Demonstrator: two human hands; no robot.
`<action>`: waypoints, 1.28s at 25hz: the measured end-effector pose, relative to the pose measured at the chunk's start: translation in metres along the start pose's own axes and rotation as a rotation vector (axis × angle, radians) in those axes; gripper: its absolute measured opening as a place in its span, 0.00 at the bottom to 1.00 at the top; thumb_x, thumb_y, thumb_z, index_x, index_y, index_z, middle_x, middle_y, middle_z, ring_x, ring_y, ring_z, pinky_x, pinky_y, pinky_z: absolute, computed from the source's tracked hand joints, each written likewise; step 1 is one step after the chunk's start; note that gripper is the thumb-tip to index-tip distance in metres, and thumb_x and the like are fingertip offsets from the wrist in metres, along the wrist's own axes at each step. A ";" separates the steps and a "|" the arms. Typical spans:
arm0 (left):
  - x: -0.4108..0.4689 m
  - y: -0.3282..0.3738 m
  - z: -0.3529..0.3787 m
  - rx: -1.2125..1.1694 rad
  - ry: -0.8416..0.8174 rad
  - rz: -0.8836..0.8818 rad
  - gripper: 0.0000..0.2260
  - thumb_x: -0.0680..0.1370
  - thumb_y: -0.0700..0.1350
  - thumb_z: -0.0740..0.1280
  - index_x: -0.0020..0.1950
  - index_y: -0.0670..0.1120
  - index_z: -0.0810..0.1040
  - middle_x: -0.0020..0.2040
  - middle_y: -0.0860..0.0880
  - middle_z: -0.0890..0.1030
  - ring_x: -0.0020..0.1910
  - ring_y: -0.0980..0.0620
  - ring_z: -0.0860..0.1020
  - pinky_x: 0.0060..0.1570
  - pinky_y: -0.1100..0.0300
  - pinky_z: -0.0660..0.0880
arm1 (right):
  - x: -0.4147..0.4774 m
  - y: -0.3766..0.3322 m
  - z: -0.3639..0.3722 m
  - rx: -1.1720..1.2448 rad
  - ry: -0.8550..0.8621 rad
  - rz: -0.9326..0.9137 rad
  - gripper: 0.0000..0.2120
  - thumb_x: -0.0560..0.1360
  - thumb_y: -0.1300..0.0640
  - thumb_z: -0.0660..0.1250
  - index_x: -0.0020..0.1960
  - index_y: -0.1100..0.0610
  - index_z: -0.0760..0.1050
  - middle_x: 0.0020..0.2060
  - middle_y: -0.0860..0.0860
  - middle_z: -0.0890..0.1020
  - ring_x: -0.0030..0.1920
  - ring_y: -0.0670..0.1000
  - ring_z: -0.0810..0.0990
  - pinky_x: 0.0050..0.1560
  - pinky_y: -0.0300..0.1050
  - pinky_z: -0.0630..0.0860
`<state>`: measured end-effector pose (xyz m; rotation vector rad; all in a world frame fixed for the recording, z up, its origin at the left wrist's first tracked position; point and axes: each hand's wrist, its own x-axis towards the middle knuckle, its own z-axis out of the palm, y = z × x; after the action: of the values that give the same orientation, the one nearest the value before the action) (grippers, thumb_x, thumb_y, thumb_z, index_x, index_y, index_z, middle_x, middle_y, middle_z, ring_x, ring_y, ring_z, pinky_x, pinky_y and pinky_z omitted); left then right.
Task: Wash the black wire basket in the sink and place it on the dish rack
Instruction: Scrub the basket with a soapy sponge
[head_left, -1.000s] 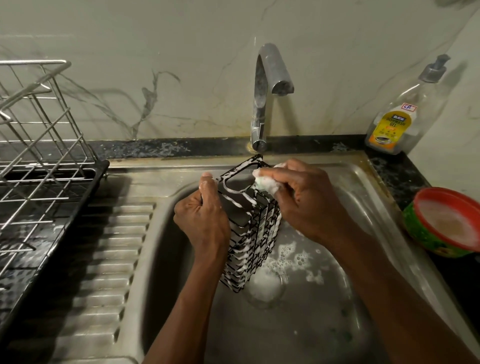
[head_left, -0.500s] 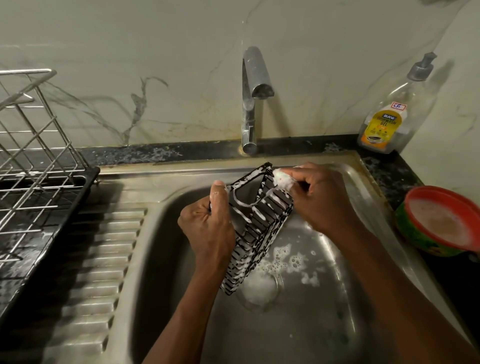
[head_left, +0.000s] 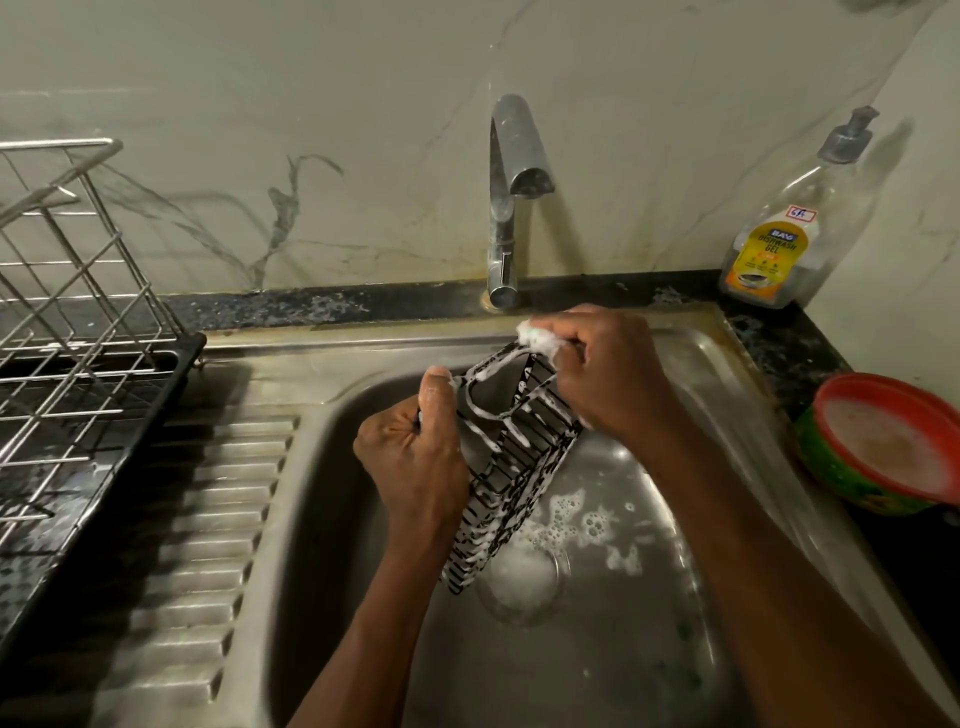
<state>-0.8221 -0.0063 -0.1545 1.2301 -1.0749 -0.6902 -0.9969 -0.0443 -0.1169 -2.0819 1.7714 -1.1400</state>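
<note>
1. Pale marble wall (head_left: 311, 156) stood behind a stainless steel sink (head_left: 597, 675), and a chrome faucet (head_left: 511, 208) rose from the back edge of it.
2. The black wire basket (head_left: 511, 467) was held over the basin, tilted, with its open top toward the faucet and its lower end above the drain (head_left: 524, 582). White foam streaked its wires.
3. The left hand (head_left: 415, 457) gripped the left side of the basket, fingers curled round the wires and thumb lying up along the rim.
4. The right hand (head_left: 608, 379) pinched a small foamy scrub pad (head_left: 537, 338) and pressed it on the far top corner of the basket.
5. Soap bubbles (head_left: 571, 519) lay on the basin floor beside the drain.
6. A metal dish rack (head_left: 62, 312) stood on a black tray (head_left: 150, 415) at the left, next to the ribbed drainboard (head_left: 208, 519) and well apart from the basket.
7. A dishwash gel bottle (head_left: 784, 239) with a pump stood in the right back corner, and a green bowl (head_left: 883, 447) with a red rim, holding cloudy liquid, sat on the dark counter at the right of the sink.
</note>
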 end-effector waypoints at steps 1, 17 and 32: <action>0.001 -0.002 -0.001 -0.013 0.008 -0.012 0.27 0.81 0.54 0.67 0.27 0.44 0.61 0.25 0.44 0.60 0.26 0.51 0.57 0.25 0.48 0.57 | -0.002 -0.003 0.001 0.008 -0.015 -0.049 0.16 0.75 0.70 0.66 0.59 0.59 0.83 0.49 0.54 0.86 0.39 0.42 0.78 0.41 0.22 0.70; 0.010 -0.008 -0.006 -0.028 0.056 -0.029 0.27 0.81 0.50 0.67 0.28 0.39 0.61 0.27 0.46 0.61 0.28 0.50 0.58 0.25 0.44 0.59 | -0.004 0.013 -0.008 0.150 -0.036 -0.108 0.16 0.75 0.70 0.68 0.58 0.57 0.84 0.48 0.51 0.86 0.38 0.45 0.82 0.37 0.34 0.77; 0.010 -0.001 -0.001 -0.006 0.143 -0.037 0.25 0.83 0.48 0.66 0.26 0.50 0.62 0.24 0.48 0.61 0.24 0.51 0.57 0.25 0.52 0.55 | -0.043 -0.023 -0.007 0.061 0.090 -0.184 0.16 0.73 0.74 0.68 0.55 0.59 0.84 0.42 0.51 0.83 0.38 0.37 0.76 0.39 0.27 0.72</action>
<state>-0.8170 -0.0151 -0.1529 1.2774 -0.9337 -0.6234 -0.9839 0.0028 -0.1174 -2.2273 1.5859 -1.3374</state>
